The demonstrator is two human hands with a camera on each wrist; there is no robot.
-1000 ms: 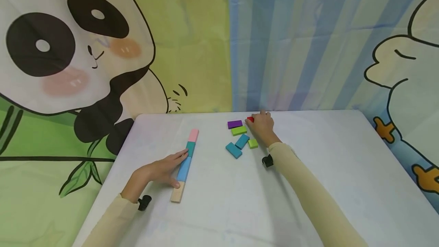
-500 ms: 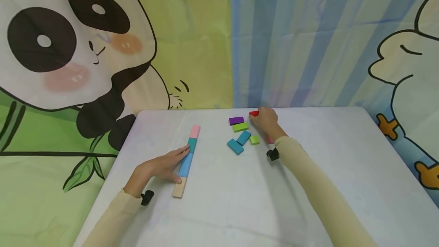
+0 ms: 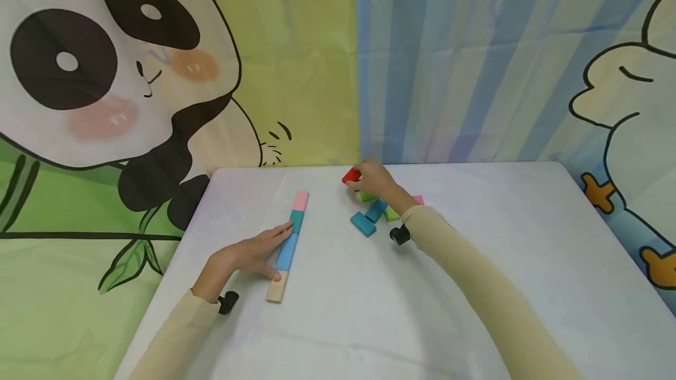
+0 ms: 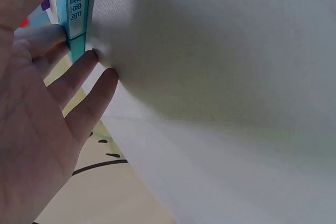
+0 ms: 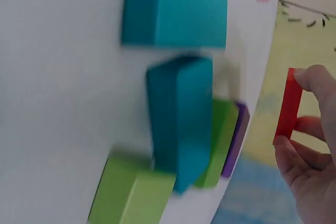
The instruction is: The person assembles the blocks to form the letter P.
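Observation:
In the head view my right hand (image 3: pixel 379 180) pinches a red block (image 3: pixel 351 175) between thumb and fingers, above the far part of the table; the right wrist view shows the block's long side. My left hand (image 3: pixel 248 257) lies along a straight row of blocks, fingers extended, fingertips at the teal block (image 3: pixel 297 219) and thumb at the plain wooden block (image 3: pixel 277 289). Between these is a light blue block (image 3: pixel 286 252), and a pink block (image 3: pixel 301 199) tops the row. Printed characters show on the blue block (image 4: pixel 77 3) in the left wrist view.
Loose on the white table (image 3: pixel 327 321) lie two blue-teal blocks (image 3: pixel 363 224), a long green block (image 3: pixel 367 196), a small green block (image 3: pixel 391 214) and a pink block (image 3: pixel 419 199). The purple block (image 5: pixel 234 140) shows in the right wrist view. A cartoon-print curtain (image 3: pixel 296 75) stands behind.
My right hand has picked up the red block and moved left with it, now covering the purple block in the head view. The left hand has stayed at the row.

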